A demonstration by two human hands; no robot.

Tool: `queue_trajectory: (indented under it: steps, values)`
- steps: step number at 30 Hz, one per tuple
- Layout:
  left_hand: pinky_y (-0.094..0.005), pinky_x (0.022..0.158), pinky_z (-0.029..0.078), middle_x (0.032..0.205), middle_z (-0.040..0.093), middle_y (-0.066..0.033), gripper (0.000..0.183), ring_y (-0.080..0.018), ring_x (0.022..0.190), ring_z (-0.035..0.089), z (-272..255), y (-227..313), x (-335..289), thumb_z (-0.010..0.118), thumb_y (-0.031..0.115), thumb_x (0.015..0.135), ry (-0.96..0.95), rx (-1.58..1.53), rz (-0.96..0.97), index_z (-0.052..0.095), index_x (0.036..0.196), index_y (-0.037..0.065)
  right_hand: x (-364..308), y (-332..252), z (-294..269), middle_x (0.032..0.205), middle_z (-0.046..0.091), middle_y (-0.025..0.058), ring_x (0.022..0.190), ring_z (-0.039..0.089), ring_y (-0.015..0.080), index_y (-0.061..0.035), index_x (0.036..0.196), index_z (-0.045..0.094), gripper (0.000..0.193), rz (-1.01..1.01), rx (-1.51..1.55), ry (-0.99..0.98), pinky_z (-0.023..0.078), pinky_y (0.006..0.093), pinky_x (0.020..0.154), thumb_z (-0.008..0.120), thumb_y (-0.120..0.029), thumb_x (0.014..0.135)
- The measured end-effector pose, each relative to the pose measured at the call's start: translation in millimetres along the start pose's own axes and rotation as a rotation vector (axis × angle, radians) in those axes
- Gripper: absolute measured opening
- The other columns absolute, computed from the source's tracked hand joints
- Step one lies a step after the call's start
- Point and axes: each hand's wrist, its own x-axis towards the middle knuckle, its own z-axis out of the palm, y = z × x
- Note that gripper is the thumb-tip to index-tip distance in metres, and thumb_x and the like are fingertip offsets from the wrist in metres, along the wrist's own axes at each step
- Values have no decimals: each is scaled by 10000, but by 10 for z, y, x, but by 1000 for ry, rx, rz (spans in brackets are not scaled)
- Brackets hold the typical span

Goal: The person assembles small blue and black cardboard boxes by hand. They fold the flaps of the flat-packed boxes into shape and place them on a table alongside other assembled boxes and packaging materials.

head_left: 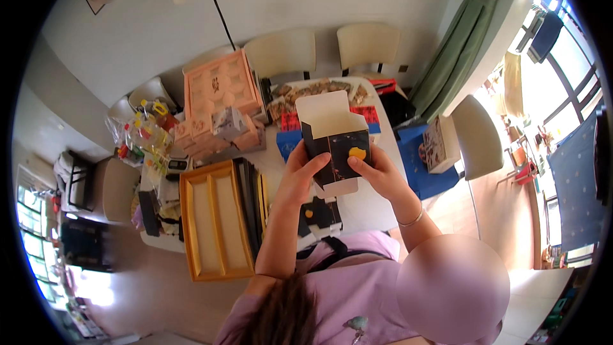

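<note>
Between both hands I hold a black carton [338,169] with a yellow spot on its side, raised above the white table. Its white-lined flap stands up at the far end, and another pale flap sticks out at the near end. My left hand [305,165] grips the left side, thumb on the front face. On the right side my right hand [378,169] holds it the same way, its thumb beside the yellow spot. Flat black carton pieces [321,214] lie on the table close to my body, below the held carton.
A gold-rimmed divided tray [211,220] leans over the table's left edge beside dark boards. Beyond it are a pink tray [220,83], small pink boxes [198,134] and bottles [152,133]. Wrapped items [319,92] lie at the back. A chair [479,137] bearing a box stands right.
</note>
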Motion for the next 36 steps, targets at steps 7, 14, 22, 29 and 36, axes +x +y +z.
queue_trajectory:
  steps: [7, 14, 22, 29, 36]
  values:
    - [-314, 967, 445, 1228, 579, -68, 543, -156, 1142, 553, 142, 2, -85, 687, 10, 836, -149, -20, 287, 460, 1329, 5, 23, -333, -26, 1140, 583, 28, 1051, 509, 76, 18, 1374, 434, 500, -201, -19, -4, 422, 239, 925, 590, -240, 975]
    - [-295, 882, 502, 1194, 574, -97, 637, -163, 1085, 581, 108, -223, -45, 710, -24, 803, -33, 52, 305, 416, 1364, 39, -98, 68, -117, 1084, 608, 27, 961, 568, 75, 15, 1298, 512, 455, -12, 51, 117, 481, 226, 820, 664, -203, 928]
    - [-298, 812, 559, 1135, 595, -46, 573, -182, 1018, 634, -11, -421, 46, 789, 65, 772, 30, 412, 430, 548, 1291, 52, -107, 248, -276, 1088, 625, 39, 955, 583, 82, -5, 1277, 523, 423, 9, 91, 158, 479, 245, 833, 654, -210, 931]
    - [-289, 808, 559, 1160, 554, -62, 439, -173, 1004, 618, -24, -443, 71, 751, 95, 818, -126, 445, 500, 587, 1222, 49, -68, 279, -397, 1143, 625, 94, 1048, 596, 164, 15, 1267, 531, 376, 118, 483, 228, 482, 307, 889, 497, -249, 1002]
    - [-264, 759, 553, 1094, 535, -44, 253, -156, 996, 594, -46, -468, 75, 695, 83, 851, -163, 397, 454, 590, 1078, 44, -64, 120, -326, 1068, 650, 56, 965, 625, 118, -19, 1198, 593, 273, 220, 344, 203, 521, 257, 791, 554, -129, 950]
